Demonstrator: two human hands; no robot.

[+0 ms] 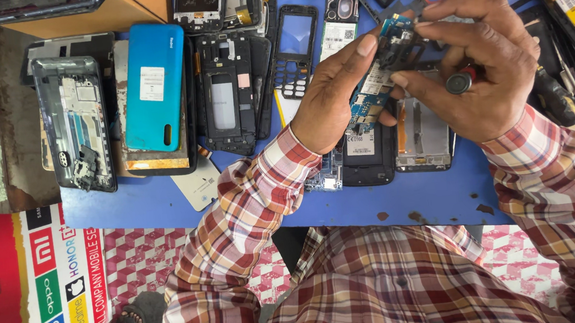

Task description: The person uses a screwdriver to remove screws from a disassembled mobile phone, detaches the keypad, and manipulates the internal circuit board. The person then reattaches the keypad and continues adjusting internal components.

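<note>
Circuit board, pinched between both hands

Blue table, turquoise phone back cover, blue circuit board, red-and-cream plaid sleeves, black phone frames

A blue bench fills the upper view, its paint chipped along the near edge, and it lies strewn with phone frames and back covers. At its far left corner sits a cardboard box, with a worn brown surface beside it. Below the bench the floor shows a pink-and-white cube pattern, a colourful banner lies at the left, and even daylight falls over everything.
</note>
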